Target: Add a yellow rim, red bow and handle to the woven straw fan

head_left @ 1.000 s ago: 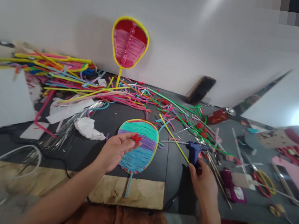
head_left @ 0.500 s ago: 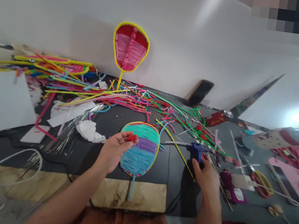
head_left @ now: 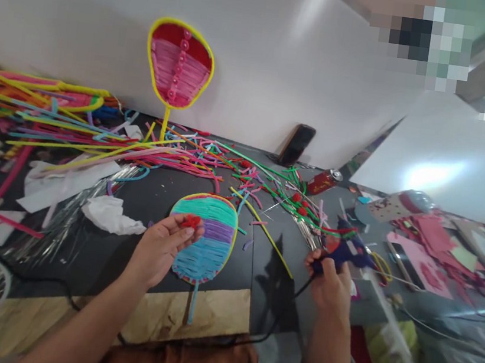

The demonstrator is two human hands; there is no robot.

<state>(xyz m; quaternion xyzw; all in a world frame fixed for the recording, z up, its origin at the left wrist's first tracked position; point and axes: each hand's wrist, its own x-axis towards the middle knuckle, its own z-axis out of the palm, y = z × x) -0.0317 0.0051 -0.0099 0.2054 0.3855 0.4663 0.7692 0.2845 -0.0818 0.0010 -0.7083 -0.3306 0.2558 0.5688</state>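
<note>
Pinched between the fingertips of my left hand (head_left: 155,253) is a small red fuzzy piece (head_left: 191,221), its exact shape unclear. That hand hovers over the left side of a round fan (head_left: 207,248), banded in teal, purple and blue pipe cleaners with a yellow rim and blue handle. My right hand (head_left: 331,285) is wrapped round the grip of a dark blue glue gun (head_left: 349,252), raised to the right of the fan. A pale, blurred glue stick (head_left: 393,329) sticks out of the gun, slanting down to the right. The gun's black cord hangs toward the table's front edge.
Behind stands a pink and red fan (head_left: 179,66) with a yellow rim. Loose pipe cleaners (head_left: 174,157), crumpled white tissue (head_left: 113,216), a phone (head_left: 297,144) and a red can (head_left: 323,181) lie across the table (head_left: 264,291). Brown board (head_left: 225,310) lies along the front edge.
My right hand has lifted the glue gun and turned it round, so the glue stick points right instead of left. The left hand still pinches the red piece. The view has swung right.
</note>
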